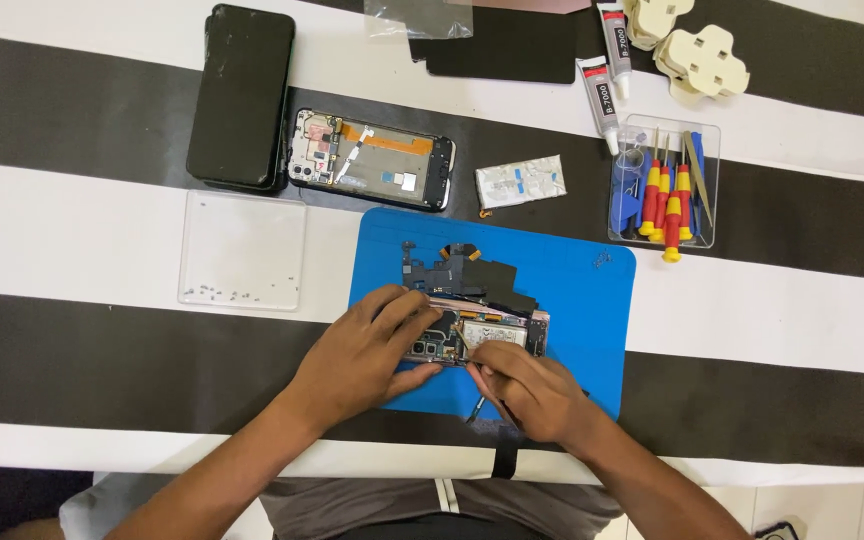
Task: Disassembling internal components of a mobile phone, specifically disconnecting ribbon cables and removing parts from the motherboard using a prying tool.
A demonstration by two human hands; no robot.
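An opened phone point(497, 331) with its circuit boards bare lies on a blue work mat point(572, 300). My left hand point(367, 350) rests on the phone's left end and holds it down. My right hand point(527, 385) grips a thin metal tool point(475, 408) whose tip touches the phone's board near the middle. Black removed parts with an orange flex cable point(467, 270) lie on the mat just behind the phone.
A second opened phone frame point(372, 160) and a black phone back point(242, 95) lie at the back left. A clear tray point(242, 250) holds tiny screws. A clear box of screwdrivers point(664, 185), two glue tubes point(607, 70) and a wrapped battery point(520, 182) sit behind the mat.
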